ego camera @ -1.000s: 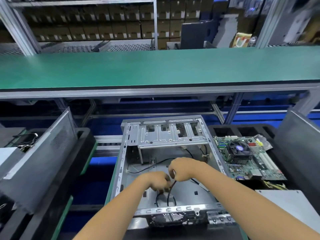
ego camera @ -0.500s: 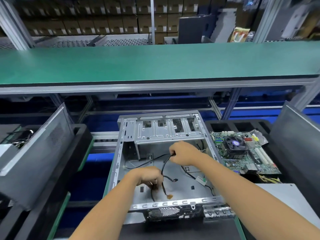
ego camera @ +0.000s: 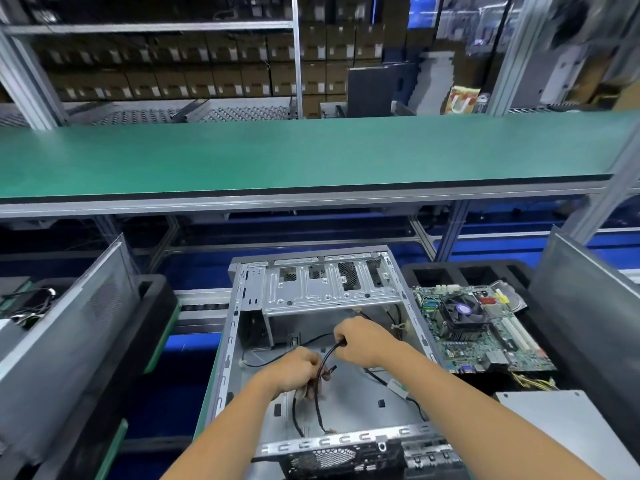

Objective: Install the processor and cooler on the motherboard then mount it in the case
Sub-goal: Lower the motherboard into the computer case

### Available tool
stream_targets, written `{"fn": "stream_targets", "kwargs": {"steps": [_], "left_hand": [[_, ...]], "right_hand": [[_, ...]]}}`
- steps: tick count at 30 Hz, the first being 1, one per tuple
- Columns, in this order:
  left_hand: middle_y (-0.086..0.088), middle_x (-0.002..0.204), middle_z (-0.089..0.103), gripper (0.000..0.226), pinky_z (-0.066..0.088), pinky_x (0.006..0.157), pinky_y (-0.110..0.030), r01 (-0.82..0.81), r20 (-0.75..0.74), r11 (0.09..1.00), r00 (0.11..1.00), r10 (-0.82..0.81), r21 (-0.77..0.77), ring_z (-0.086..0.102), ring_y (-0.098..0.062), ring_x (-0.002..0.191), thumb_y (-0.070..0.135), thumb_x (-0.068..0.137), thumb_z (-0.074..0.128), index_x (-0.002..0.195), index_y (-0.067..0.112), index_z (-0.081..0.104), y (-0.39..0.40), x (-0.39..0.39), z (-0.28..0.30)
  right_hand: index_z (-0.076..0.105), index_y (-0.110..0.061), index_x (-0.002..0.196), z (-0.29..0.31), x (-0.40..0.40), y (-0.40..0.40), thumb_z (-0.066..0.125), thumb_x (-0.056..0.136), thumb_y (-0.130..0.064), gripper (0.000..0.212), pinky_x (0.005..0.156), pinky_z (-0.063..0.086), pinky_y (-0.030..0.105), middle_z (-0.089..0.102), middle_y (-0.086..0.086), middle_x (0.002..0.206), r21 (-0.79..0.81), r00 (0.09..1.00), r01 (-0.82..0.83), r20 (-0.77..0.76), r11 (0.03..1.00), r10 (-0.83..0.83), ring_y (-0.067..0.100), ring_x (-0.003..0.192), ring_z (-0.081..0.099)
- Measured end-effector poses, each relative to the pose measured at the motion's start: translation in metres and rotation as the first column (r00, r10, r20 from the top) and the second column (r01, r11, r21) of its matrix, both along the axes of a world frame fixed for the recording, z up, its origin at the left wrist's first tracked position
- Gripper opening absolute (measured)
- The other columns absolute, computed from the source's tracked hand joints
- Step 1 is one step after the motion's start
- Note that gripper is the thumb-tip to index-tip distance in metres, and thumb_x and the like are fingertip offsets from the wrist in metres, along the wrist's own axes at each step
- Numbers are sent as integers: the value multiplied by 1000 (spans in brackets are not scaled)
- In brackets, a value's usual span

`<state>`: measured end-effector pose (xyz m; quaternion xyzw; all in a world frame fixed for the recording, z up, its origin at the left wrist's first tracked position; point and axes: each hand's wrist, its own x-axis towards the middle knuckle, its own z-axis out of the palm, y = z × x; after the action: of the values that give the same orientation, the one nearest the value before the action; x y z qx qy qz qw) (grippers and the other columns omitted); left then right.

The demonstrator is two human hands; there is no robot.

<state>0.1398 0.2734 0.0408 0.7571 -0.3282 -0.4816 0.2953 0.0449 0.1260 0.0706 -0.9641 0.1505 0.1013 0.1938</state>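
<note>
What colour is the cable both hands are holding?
Black; the cable shows best in the head view.

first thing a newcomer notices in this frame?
Both hands, left and right, gripping black cables over the open case at centre. Just right of the case lies the motherboard, cooler already fitted, not yet in the case. A long green bench spans the frame behind.

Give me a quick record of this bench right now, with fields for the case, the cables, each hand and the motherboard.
case: open computer case, lying flat
cables: black cables loose inside the case
left hand: left hand grips a bundle of cables
right hand: right hand grips one black cable
motherboard: motherboard with cooler fitted, outside the case, to its right
</note>
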Motion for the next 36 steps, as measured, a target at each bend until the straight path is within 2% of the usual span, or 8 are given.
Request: {"fn": "stream_targets", "kwargs": {"steps": [3,8,15,28,30,32,34,36], "left_hand": [[-8,67,62,31,40,45,-22,-20,22,1000,1000,20,-5,54,-15,48,-7,85,32,86,7,61,-1,1,0],[-6,65,61,31,40,49,-23,-58,44,998,997,57,25,52,-15,48,-1,87,31,90,7,61,-3,3,-6],[-3,56,49,20,37,46,-22,-64,14,998,998,64,-14,46,-11,41,26,94,56,82,11,60,-3,5,-9],[-1,53,49,20,38,45,-21,-78,50,996,996,77,33,45,-10,40,24,91,58,75,13,56,-6,7,-14],[1,50,49,23,37,47,-23,-121,143,990,984,110,71,45,-13,42,19,87,57,66,13,50,-7,9,-17],[0,60,52,21,38,55,-25,-202,361,974,920,151,107,50,-16,56,16,85,53,65,13,49,-6,13,-18],[-8,92,62,13,45,69,-29,-265,588,946,801,108,188,61,-25,85,10,89,46,90,8,59,-2,17,-19],[-11,116,61,27,48,80,-30,-313,690,907,723,34,283,61,-27,105,5,90,42,113,5,57,2,20,-21]], "right_hand": [[55,-14,81,0,1,0,55,85,-19,7,61,36,28,53,0,79,4,1000,20,22,1000,-20,21,73,47],[60,-12,82,1,2,-2,57,84,-21,9,57,35,27,53,-1,75,14,998,47,40,999,-47,21,72,49],[64,-10,89,2,-1,-6,58,85,-23,15,60,37,27,55,0,79,24,998,61,22,998,-62,20,73,49],[58,-12,80,4,0,-5,58,86,-24,14,57,37,27,54,0,71,35,999,52,-1,998,-52,21,69,49],[54,-13,75,5,1,-6,56,88,-26,19,55,35,28,50,-2,66,32,998,66,4,997,-66,22,69,48],[52,-12,71,6,3,-7,51,92,-28,27,59,36,30,50,0,67,22,997,73,18,997,-73,23,71,49],[46,-13,65,7,6,-7,45,96,-30,36,60,34,30,47,-1,65,24,995,89,36,996,-90,22,70,48],[43,-16,63,9,10,-6,42,98,-31,38,59,35,31,45,-2,64,34,991,120,58,992,-122,21,68,48]]}}
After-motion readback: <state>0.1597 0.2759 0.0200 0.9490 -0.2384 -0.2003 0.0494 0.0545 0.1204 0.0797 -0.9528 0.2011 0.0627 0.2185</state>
